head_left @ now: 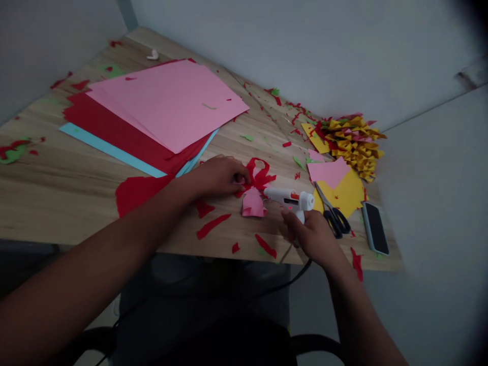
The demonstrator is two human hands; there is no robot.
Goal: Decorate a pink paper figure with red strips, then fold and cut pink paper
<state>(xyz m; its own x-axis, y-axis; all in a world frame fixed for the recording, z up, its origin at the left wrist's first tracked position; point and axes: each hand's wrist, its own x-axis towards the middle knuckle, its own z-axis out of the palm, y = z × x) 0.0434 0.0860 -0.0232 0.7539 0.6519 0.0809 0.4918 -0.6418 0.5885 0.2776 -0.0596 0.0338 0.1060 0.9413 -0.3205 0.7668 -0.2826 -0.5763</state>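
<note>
A paper flower (261, 177) of red and pink petals lies near the table's front edge. At its left side my left hand (224, 175) is closed, with thumb and fingers pinching a petal. My right hand (313, 235) grips a white hot glue gun (284, 196) by its handle. The gun's nozzle points left and reaches the flower's right side, close to its middle; whether it touches cannot be made out. One pink petal (253, 203) of the flower sticks out toward me. A cord runs down from the gun over the table edge.
Stacked pink sheets (171, 101) lie over red sheets (110, 127) and light blue paper (110, 150). To the right are scissors (332, 212), a phone (375, 227), yellow paper (348, 193) and a pile of folded yellow paper pieces (354, 142). Red and green scraps litter the wooden table (46, 203). A white earbud (153, 55) lies far back.
</note>
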